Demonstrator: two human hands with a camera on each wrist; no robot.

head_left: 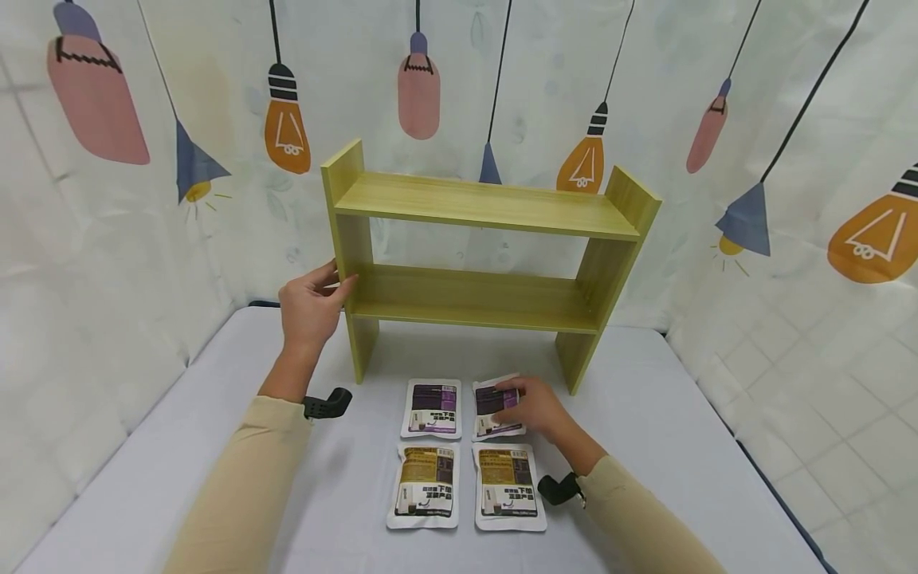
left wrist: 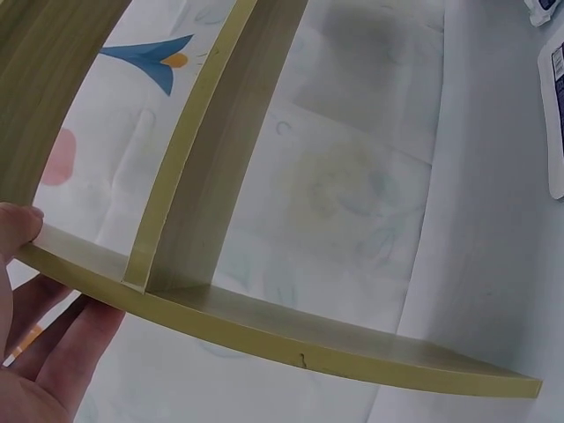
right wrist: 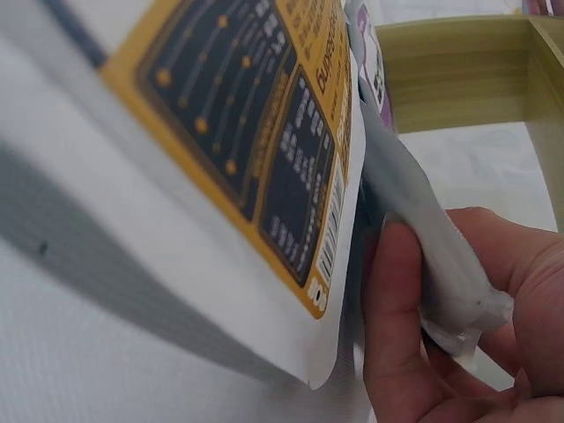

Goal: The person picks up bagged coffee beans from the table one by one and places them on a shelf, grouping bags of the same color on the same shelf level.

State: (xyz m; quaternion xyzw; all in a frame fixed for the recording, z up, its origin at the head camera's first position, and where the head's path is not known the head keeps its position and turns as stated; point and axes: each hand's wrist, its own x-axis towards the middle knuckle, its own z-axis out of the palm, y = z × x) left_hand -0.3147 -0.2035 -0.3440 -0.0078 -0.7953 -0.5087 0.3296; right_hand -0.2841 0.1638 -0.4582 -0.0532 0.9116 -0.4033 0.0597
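Note:
My left hand [head_left: 310, 309] grips the left side panel of a small two-tier wooden shelf [head_left: 473, 296]. In the left wrist view, the thumb lies on the inner face of the shelf [left wrist: 344, 348] and the fingers are behind its edge. My right hand [head_left: 543, 412] pinches the right purple-labelled pouch [head_left: 490, 400] by its right edge; in the right wrist view, thumb and fingers take both sides of that pouch [right wrist: 421, 211]. To its left lies another purple-labelled pouch [head_left: 433, 422]. Nearer me lie a left gold-labelled pouch [head_left: 426, 482] and a right gold-labelled pouch [head_left: 508, 482].
Everything is on a white-covered table [head_left: 344, 494]. The shelf stands at its back, before a white curtain [head_left: 459, 104] printed with hanging lamps, which also rises at both sides. A black wrist camera [head_left: 327, 403] is strapped to my left wrist, another [head_left: 561, 489] to my right.

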